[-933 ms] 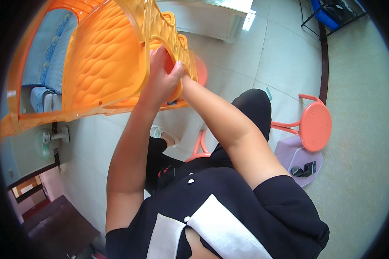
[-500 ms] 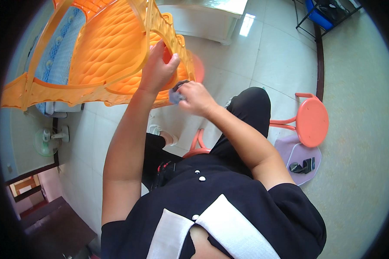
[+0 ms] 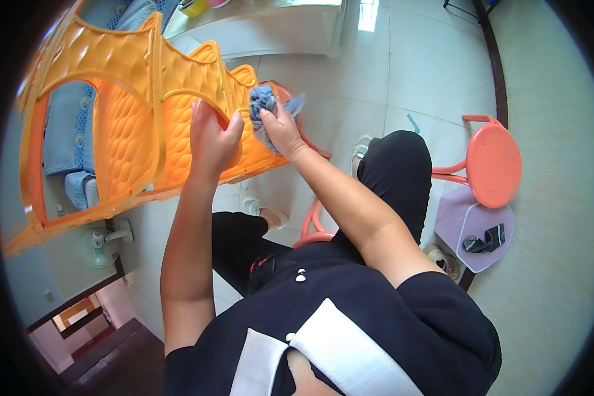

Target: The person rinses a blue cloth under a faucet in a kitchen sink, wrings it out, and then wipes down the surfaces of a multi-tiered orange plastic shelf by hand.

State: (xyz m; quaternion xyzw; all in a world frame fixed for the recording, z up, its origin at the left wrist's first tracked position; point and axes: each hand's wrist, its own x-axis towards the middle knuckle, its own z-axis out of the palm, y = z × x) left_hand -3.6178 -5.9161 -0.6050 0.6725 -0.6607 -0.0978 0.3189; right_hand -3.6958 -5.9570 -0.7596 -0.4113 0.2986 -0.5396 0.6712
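A tall orange plastic shelf rack (image 3: pixel 186 124) with wavy-patterned shelves and curved side openings lies tilted across the upper left. My left hand (image 3: pixel 211 140) grips the edge of one side opening; its fingers go partly behind the frame and the thumb shows on the near side. In my right hand (image 3: pixel 284 134) is a bunched grey-blue cloth (image 3: pixel 263 101), held beside the rack's right end. A loose part of the cloth sticks out past the fingers, smeared by motion. Whether the cloth touches the rack I cannot tell.
Coral stools stand about: one stool (image 3: pixel 492 166) at right, another (image 3: pixel 315 231) under me, one partly behind the rack. A lilac box (image 3: pixel 465 214) bears dark items. A white table (image 3: pixel 277 33) is at the back, a fan (image 3: pixel 102 245) at left.
The rack has turned and tilted, showing more of its side frame. My right hand has moved up slightly with the cloth; my left hand has shifted left and down, still on the rack.
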